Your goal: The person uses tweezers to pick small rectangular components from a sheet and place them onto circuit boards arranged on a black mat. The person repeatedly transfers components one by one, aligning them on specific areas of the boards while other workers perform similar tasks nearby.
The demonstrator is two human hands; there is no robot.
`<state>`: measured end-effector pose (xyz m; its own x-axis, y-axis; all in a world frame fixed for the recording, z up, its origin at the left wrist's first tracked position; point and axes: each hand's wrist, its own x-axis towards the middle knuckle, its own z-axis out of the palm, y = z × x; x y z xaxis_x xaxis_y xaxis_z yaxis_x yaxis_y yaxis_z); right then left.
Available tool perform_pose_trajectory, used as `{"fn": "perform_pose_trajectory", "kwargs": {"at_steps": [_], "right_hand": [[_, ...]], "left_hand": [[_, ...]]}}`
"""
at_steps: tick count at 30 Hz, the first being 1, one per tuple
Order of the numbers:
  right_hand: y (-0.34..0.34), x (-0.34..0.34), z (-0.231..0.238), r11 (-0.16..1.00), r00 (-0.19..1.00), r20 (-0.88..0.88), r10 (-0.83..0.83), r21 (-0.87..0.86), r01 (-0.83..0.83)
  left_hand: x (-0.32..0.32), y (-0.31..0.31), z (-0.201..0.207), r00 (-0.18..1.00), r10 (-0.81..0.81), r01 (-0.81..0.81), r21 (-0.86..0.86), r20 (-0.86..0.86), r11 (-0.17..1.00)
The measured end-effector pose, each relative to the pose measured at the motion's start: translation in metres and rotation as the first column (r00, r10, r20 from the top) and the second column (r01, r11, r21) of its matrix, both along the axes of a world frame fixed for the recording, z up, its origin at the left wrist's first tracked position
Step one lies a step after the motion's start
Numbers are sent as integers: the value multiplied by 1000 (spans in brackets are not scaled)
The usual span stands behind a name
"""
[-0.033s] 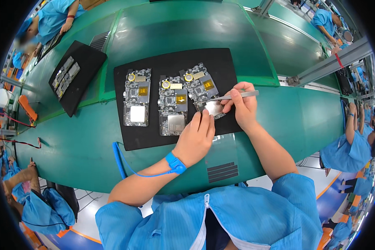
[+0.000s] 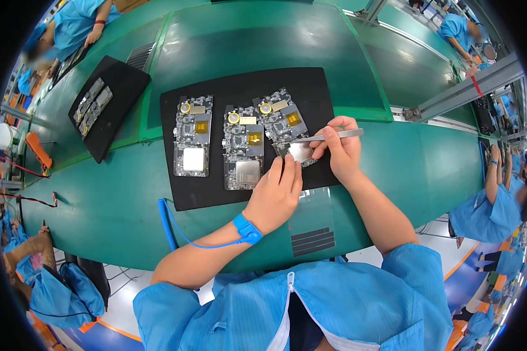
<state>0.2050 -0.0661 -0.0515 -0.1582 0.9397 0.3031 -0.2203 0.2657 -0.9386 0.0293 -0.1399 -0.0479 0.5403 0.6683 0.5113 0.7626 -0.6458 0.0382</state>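
Three circuit boards lie side by side on a black mat (image 2: 216,196). The left board (image 2: 184,137) and the middle board (image 2: 235,142) sit apart from my hands. The right board (image 2: 278,121) is tilted, its top leaning left. My left hand (image 2: 278,196) has its fingertips together at this board's near end, beside its silver metal shield (image 2: 301,152); the fingers partly hide that end. My right hand (image 2: 342,152) pinches metal tweezers (image 2: 346,133), whose points reach left over the board just above the shield. Exactly what the points touch is too small to tell.
A blue wrist strap (image 2: 249,231) with a coiled cord (image 2: 165,225) crosses my left forearm. A clear sheet with dark strips (image 2: 312,241) lies near the table's front edge. Another black mat (image 2: 123,79) with boards stands left, near an orange-handled tool (image 2: 38,150). Co-workers sit around.
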Motion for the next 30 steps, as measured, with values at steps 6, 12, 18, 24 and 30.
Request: {"fn": "perform_pose_trajectory", "kwargs": {"at_steps": [6,12,18,24,30], "right_hand": [[-3,-1,-4,991,987,146,60,110,-76],[-5,-3,-7,991,970,241,18,122,-48],[-10,-6,-4,973,932,356,-69,230,-15],[-18,5,16,994,995,15,-102,42,101],[-97,34,30,912,987,98,-128,-379,156]], "left_hand": [[-2,1,2,1000,6,-6,18,9,1000],[-3,2,1,1000,2,-3,19,26,1000],[-4,2,2,999,3,-4,18,33,1000],[-4,-4,12,996,-80,82,-31,50,996],[-24,-57,11,851,-514,523,-266,110,810]]}}
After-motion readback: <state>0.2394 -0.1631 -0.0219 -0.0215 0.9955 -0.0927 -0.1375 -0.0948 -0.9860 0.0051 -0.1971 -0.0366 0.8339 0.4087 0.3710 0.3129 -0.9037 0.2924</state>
